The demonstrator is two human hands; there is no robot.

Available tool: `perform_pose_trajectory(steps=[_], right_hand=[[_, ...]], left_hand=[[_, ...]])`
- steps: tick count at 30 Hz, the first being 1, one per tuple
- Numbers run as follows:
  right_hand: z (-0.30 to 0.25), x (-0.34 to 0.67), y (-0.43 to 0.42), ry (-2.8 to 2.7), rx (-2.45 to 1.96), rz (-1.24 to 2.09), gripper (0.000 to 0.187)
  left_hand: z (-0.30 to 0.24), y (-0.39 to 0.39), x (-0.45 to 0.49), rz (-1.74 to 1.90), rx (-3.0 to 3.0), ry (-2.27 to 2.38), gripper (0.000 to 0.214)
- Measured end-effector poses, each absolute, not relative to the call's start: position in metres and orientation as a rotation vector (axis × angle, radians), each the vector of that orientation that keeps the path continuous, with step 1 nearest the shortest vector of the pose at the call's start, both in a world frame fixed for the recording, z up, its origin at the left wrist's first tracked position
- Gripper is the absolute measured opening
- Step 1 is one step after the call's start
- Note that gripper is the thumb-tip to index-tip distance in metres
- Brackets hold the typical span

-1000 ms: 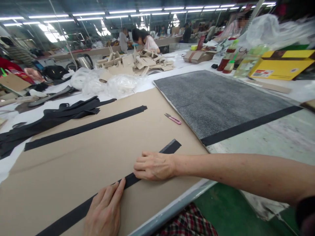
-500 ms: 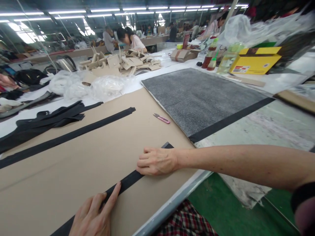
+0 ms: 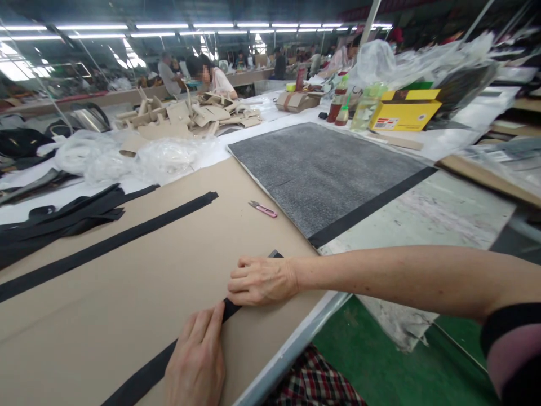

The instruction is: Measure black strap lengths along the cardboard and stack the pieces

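Observation:
A long black strip (image 3: pixel 146 373) lies diagonally across the near part of a brown cardboard sheet (image 3: pixel 127 282). My right hand (image 3: pixel 260 280) rests on the strip's far end with the fingers curled and pressed flat on it. My left hand (image 3: pixel 196 361) lies on the strip just below, fingers stretched out and together, fingertips close to the right hand. A second black strip (image 3: pixel 105 245) runs parallel farther up the cardboard.
Small pink snips (image 3: pixel 262 209) lie near the cardboard's right edge. A grey felt mat (image 3: pixel 321 163) with a black strip (image 3: pixel 372 206) along its edge sits to the right. A pile of black strips (image 3: pixel 59 217), plastic bags, cardboard cutouts, bottles and a yellow box (image 3: pixel 403 110) lie beyond. People work at far tables.
My left hand slid down the strip and then back up until its fingertips almost meet the right hand. The right hand shifted slightly toward the strip's far end, covering most of it.

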State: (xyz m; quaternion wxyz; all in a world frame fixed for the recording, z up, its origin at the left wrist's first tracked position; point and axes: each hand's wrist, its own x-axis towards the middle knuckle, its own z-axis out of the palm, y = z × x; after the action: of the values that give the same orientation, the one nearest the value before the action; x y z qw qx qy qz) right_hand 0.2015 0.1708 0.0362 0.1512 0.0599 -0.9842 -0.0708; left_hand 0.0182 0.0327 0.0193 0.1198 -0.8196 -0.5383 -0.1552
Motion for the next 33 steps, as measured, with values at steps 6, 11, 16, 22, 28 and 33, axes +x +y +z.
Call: perform_pose_trajectory(steps=[6,11,16,22,28,33], right_hand=[[0.037,0.220,0.177,-2.849,0.122,-0.247,0.022],[0.037,0.229,0.181,-2.852,0.139,-0.280,0.022],[0.040,0.241,0.185,-2.876,0.113,-0.315,0.022],[0.044,0.256,0.187,-2.912,0.069,-0.325,0.022],[0.046,0.267,0.191,-2.938,0.027,-0.349,0.024],[0.048,0.276,0.192,-2.939,-0.014,-0.383,0.025]], left_hand=[[0.018,0.032,0.015,-0.310,-2.399,-1.553,0.050],[0.022,0.032,0.019,-0.082,-2.396,-1.609,0.062],[0.027,0.034,0.024,0.007,-2.363,-1.585,0.066],[0.025,0.034,0.023,-0.028,-2.365,-1.561,0.065],[0.017,0.042,0.019,-0.193,-2.375,-1.479,0.056],[0.013,0.046,0.017,-0.188,-2.456,-1.425,0.051]])
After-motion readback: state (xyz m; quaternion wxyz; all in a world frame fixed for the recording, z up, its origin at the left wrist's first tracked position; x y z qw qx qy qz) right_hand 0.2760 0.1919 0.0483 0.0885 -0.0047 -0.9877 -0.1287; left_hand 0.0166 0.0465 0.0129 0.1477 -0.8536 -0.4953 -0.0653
